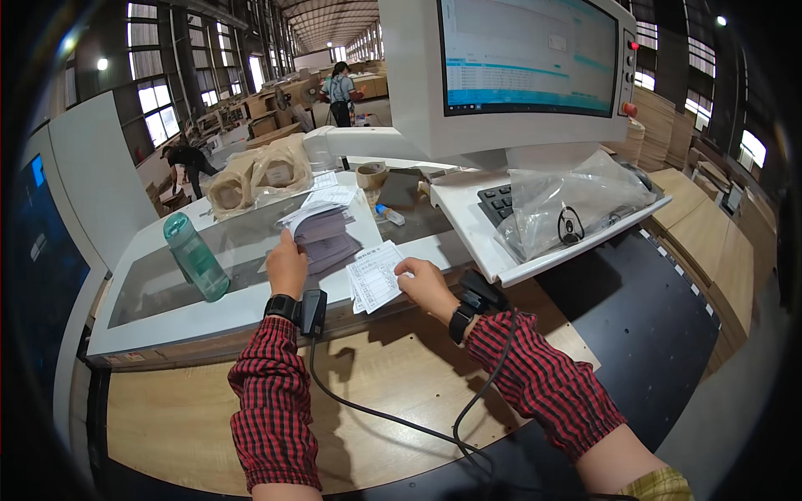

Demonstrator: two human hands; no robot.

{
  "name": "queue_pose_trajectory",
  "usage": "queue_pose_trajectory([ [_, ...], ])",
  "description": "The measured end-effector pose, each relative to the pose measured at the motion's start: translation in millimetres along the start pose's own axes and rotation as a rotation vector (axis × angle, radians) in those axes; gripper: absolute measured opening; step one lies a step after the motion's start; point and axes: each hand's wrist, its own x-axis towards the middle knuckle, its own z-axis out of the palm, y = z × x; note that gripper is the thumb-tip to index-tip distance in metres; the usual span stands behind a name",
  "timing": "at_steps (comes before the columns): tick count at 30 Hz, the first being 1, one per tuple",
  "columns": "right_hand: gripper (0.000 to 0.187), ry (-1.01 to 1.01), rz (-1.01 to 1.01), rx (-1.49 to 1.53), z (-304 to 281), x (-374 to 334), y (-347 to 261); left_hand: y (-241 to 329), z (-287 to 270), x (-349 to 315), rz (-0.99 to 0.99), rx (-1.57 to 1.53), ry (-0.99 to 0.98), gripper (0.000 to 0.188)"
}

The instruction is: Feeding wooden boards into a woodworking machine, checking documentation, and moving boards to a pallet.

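Observation:
My left hand (286,265) is closed on the near left edge of a thick stack of paper slips (324,238), lifting its upper sheets so that they curl. Just right of the stack, my right hand (426,285) pinches the right edge of a few white printed forms (376,278), which overhang the front edge of the machine top. A blue-capped glue bottle (390,215) lies behind these forms. To the left of my left hand, a green translucent water bottle (197,257) leans at a tilt. Both wrists carry black strapped devices with cables.
A roll of tape (371,174) and plastic-wrapped rolls (276,171) sit at the back. On the right, a white tray (576,246) holds a keyboard (499,203) and a clear plastic bag (576,196) under a monitor (530,58). Wooden panel (209,409) lies below. Two people work farther off.

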Motion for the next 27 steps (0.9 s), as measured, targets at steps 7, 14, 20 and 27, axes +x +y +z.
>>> queue_pose_trajectory([
  [7,0.017,0.017,-0.002,-0.169,16,13,-1,-2,5,-25,-0.024,-0.052,-0.040,0.037],
  [14,0.019,0.126,-0.044,-0.375,18,44,7,-10,10,-35,-0.034,-0.095,-0.065,0.044],
  [20,0.023,0.124,-0.202,-0.630,0,39,4,-15,8,-41,-0.045,-0.084,-0.084,0.052],
  [27,0.038,-0.010,-0.774,-0.869,34,6,-5,-2,11,-57,-0.104,-0.020,-0.082,0.073],
])
